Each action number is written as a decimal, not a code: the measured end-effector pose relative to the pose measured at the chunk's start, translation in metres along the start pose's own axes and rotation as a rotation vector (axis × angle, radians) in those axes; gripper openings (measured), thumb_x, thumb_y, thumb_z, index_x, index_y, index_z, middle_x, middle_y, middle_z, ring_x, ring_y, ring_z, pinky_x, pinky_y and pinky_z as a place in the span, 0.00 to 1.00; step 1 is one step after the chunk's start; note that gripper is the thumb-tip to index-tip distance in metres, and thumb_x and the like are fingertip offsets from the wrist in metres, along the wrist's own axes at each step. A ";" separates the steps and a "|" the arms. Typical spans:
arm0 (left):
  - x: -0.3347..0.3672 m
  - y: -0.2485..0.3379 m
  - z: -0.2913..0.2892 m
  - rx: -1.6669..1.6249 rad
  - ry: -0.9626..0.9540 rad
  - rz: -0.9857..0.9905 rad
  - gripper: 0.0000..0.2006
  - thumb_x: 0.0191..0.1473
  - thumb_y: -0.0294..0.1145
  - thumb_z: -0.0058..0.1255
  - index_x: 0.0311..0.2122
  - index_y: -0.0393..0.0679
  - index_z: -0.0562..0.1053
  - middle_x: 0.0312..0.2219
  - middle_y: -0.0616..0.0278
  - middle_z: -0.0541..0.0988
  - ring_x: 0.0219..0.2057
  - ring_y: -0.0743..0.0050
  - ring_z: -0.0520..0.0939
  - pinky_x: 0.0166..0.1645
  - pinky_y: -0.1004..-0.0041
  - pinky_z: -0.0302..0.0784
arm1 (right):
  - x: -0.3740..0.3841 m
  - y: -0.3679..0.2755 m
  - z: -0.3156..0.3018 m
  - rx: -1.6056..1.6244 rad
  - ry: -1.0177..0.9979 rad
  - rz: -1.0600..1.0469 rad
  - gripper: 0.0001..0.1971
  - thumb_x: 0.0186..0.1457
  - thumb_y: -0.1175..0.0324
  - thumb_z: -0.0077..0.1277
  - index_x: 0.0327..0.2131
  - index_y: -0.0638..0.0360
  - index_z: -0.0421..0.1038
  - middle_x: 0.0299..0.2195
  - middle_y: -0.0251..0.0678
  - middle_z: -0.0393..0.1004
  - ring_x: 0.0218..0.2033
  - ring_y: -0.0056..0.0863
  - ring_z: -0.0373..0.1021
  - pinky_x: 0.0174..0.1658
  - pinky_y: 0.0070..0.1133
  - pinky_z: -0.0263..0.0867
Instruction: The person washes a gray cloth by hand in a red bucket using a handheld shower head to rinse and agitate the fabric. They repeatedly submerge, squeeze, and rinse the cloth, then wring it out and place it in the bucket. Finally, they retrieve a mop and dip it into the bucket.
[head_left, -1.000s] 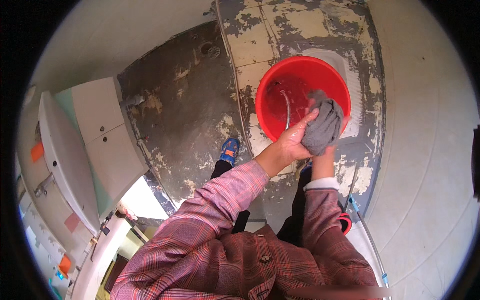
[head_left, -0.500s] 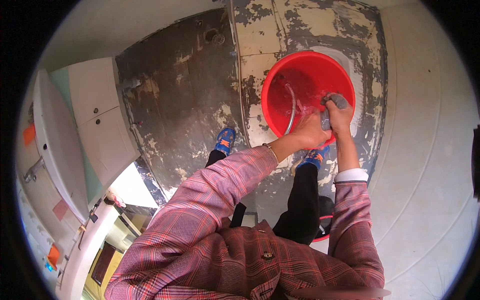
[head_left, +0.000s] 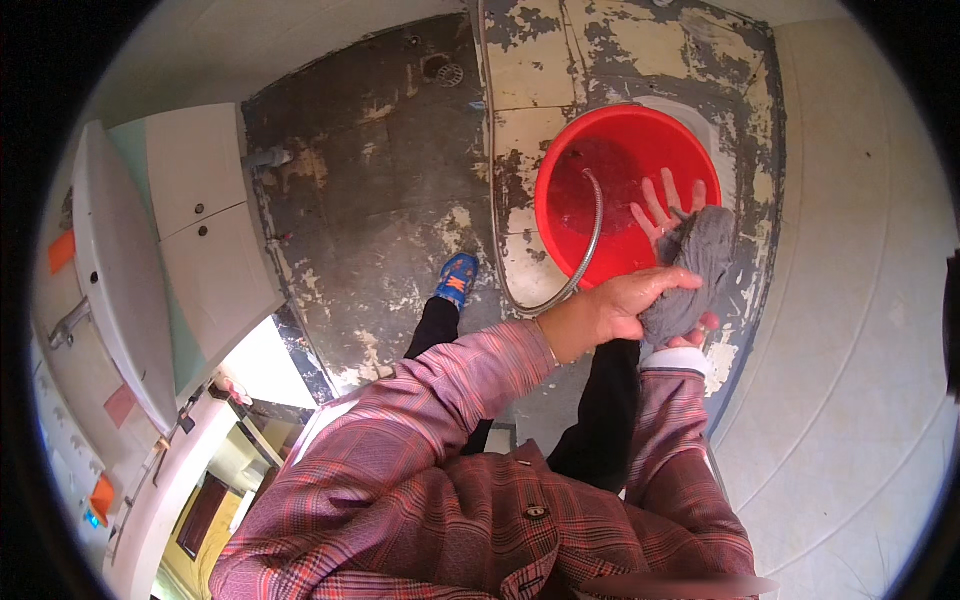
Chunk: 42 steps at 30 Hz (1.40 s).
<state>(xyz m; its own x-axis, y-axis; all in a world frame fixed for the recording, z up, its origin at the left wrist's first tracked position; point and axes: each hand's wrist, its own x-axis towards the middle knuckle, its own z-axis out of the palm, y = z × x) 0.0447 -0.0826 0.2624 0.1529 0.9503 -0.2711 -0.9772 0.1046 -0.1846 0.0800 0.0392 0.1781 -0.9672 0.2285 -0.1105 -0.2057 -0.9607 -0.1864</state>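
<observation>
Across the bucket's near right rim lies the grey cloth, wrapped over the right wrist and hiding it. Behind it, the red bucket stands on the floor partly over a white pan. A metal hose loops over the rim, its end inside, just left of the hands. Peeling paint marks the floor, with a drain toward the far side. Well to the left are a cabinet, a sink and a tap; a blue shoe shows between them and the bucket.

The left hand reaches across from the lower left, its grip closed around the cloth, thumb on top. The right hand points away over the bucket, its grip spread, fingers fanned, palm partly covered.
</observation>
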 end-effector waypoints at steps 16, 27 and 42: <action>0.003 0.017 -0.008 0.241 0.326 0.060 0.15 0.45 0.39 0.52 0.34 0.41 0.67 0.22 0.63 0.71 0.19 0.77 0.71 0.20 0.78 0.63 | 0.006 -0.020 0.058 -0.854 0.669 0.076 0.10 0.46 0.73 0.47 0.35 0.59 0.65 0.27 0.38 0.68 0.24 0.27 0.66 0.25 0.22 0.66; 0.013 0.013 -0.022 0.787 0.472 0.346 0.12 0.41 0.30 0.49 0.34 0.40 0.69 0.23 0.66 0.72 0.23 0.78 0.72 0.29 0.73 0.68 | 0.009 -0.011 0.059 -1.350 0.594 -0.064 0.05 0.43 0.78 0.45 0.27 0.63 0.69 0.25 0.30 0.70 0.25 0.17 0.65 0.31 0.15 0.62; -0.026 0.004 0.058 1.280 0.684 0.614 0.25 0.38 0.39 0.55 0.40 0.33 0.66 0.33 0.52 0.73 0.35 0.66 0.74 0.42 0.71 0.67 | -0.005 -0.016 0.158 -1.571 0.822 -0.609 0.13 0.41 0.76 0.46 0.35 0.64 0.69 0.34 0.36 0.70 0.35 0.22 0.65 0.42 0.19 0.61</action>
<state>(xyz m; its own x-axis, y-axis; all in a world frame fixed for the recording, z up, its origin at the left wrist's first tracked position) 0.0285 -0.0897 0.3240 -0.6089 0.6695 -0.4254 -0.3303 0.2735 0.9034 0.0649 0.0288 0.3358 -0.4210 0.9069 0.0156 0.3186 0.1640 -0.9336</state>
